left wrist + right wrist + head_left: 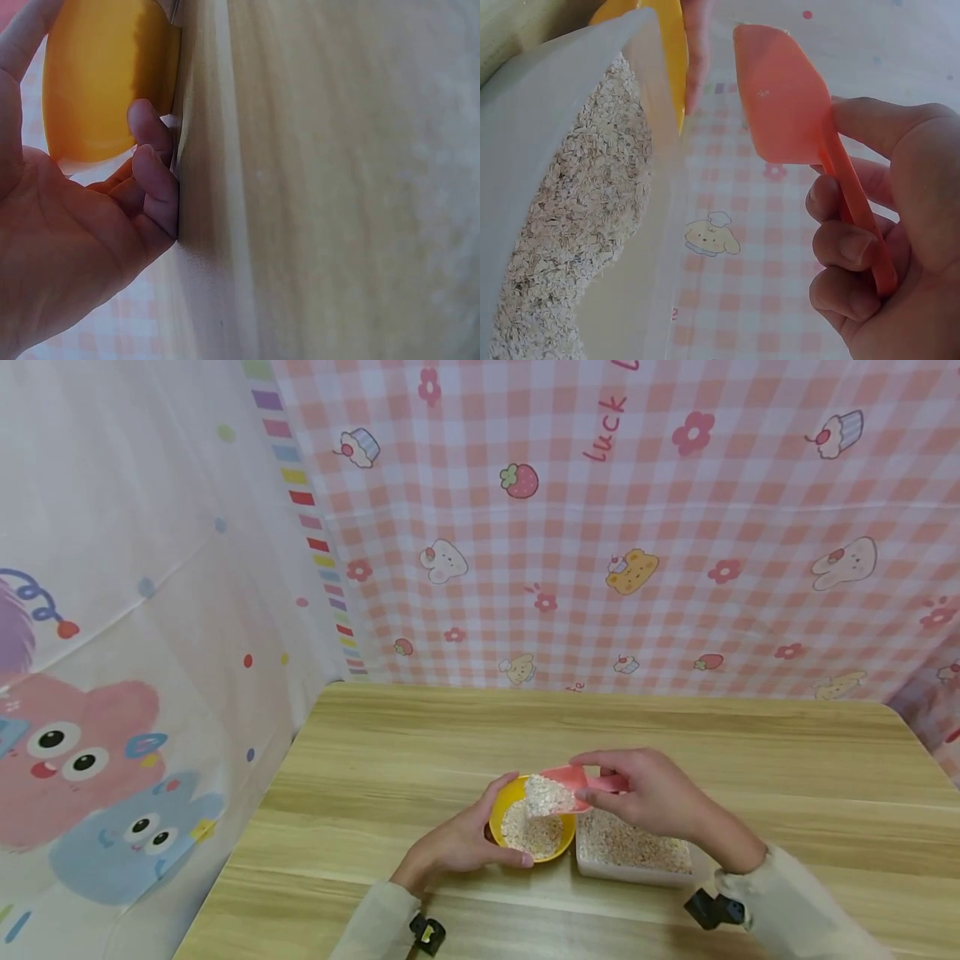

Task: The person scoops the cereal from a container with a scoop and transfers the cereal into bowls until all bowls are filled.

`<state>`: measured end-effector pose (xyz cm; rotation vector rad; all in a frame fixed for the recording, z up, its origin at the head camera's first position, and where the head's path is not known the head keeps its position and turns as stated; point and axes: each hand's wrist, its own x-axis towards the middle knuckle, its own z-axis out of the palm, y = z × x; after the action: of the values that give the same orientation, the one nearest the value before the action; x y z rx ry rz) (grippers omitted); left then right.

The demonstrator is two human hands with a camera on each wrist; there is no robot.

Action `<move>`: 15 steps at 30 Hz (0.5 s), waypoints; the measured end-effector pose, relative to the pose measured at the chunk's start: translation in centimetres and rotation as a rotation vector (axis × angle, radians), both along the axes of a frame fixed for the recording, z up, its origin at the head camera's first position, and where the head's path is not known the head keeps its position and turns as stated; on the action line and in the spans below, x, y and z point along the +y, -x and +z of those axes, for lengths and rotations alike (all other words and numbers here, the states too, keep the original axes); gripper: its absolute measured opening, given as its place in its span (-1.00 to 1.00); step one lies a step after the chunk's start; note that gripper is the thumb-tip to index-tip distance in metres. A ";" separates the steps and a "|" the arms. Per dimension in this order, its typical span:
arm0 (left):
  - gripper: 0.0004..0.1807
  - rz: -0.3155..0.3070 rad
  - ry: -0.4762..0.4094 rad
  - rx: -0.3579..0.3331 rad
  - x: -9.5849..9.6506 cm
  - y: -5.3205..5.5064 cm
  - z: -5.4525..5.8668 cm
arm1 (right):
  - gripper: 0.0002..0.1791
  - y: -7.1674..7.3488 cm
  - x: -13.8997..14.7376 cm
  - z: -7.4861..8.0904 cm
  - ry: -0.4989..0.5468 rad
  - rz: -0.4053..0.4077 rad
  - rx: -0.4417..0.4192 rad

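My right hand [637, 785] grips the handle of a pink scoop [780, 94], fingers curled round it in the right wrist view. Oat flakes [546, 795] fill the scoop, which is held over a yellow bowl [568, 839]. More flakes lie inside that bowl. My left hand [468, 835] holds the bowl from its left side, with the thumb at the near rim and fingers round the far side. In the left wrist view, curled fingertips [150, 124] touch the bowl's lower wall, close to the tabletop.
A translucent plastic tub [630, 875] of oat flakes stands right of the bowl, partly under my right forearm. The wooden table [360, 760] has a pink checked cloth [480, 568] hanging behind it and a white cartoon-printed cloth [187, 693] at the left.
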<state>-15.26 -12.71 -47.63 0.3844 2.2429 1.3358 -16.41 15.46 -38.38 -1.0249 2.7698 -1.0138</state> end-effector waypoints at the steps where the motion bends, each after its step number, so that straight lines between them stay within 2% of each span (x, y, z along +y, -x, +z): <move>1: 0.22 -0.001 0.000 0.000 0.0 0.0 0.0 | -0.59 0.0 -0.1 0.0 -0.013 0.000 0.011; 15: 0.22 0.004 -0.016 -0.004 0.0 0.0 -0.1 | -0.61 -0.4 -1.2 -0.2 -0.143 -0.007 0.160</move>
<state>-15.22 -12.73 -47.76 0.3830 2.2315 1.3560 -16.03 14.26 -38.54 -1.1232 2.9222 -0.7520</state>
